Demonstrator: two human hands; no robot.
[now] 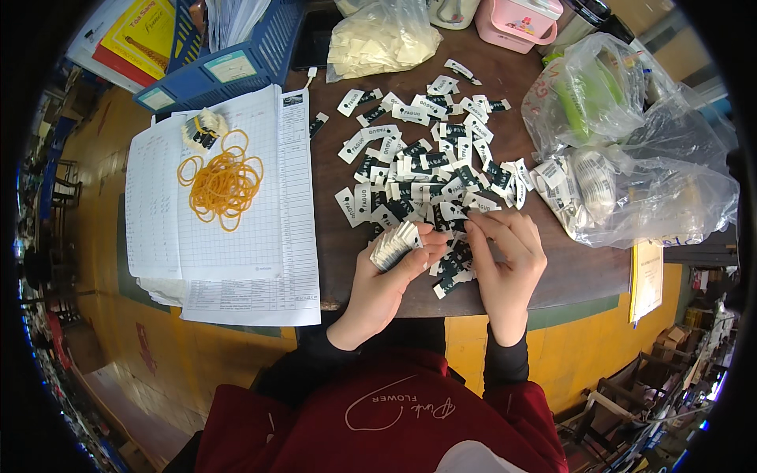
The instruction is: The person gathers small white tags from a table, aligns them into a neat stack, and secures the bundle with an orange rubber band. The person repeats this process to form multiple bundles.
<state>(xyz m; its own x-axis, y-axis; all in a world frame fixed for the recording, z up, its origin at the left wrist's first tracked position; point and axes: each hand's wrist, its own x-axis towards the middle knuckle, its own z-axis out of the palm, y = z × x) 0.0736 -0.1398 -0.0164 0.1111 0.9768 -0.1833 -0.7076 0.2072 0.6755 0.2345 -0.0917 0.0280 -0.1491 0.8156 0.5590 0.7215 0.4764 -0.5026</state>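
My left hand (383, 285) is closed round a stack of small white fabric labels (397, 246), gripped between thumb and fingers. Just to its right, my right hand (509, 256) pinches a single label (453, 211) at the near side of the pile. The loose pile of black and white labels (430, 162) spreads over the brown table beyond both hands, lying at all angles. A rubber-banded bundle of labels (204, 130) rests at the far left on an open notebook, beside a heap of orange rubber bands (226, 189).
Under the bands lie the squared notebook (154, 213) and printed sheets (252, 303). A blue file basket (229, 67) stands far left. At the back are a bag of cream labels (382, 46) and a pink box (516, 24). Clear plastic bags (646, 189) cover the right side.
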